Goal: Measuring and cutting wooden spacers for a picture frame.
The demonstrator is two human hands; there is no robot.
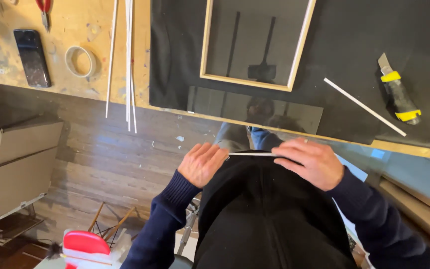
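Left hand (202, 163), right hand (310, 162) curled, pinching thin white strip (252, 154).

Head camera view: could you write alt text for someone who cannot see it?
Seen from above, a person's left hand and right hand hold a thin white strip between them at waist level. Beyond lies a workbench with a wooden frame on a black mat, a yellow utility knife, a tape roll and a phone.

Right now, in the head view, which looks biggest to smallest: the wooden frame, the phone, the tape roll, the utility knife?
1. wooden frame
2. phone and utility knife, which look alike in length
3. tape roll
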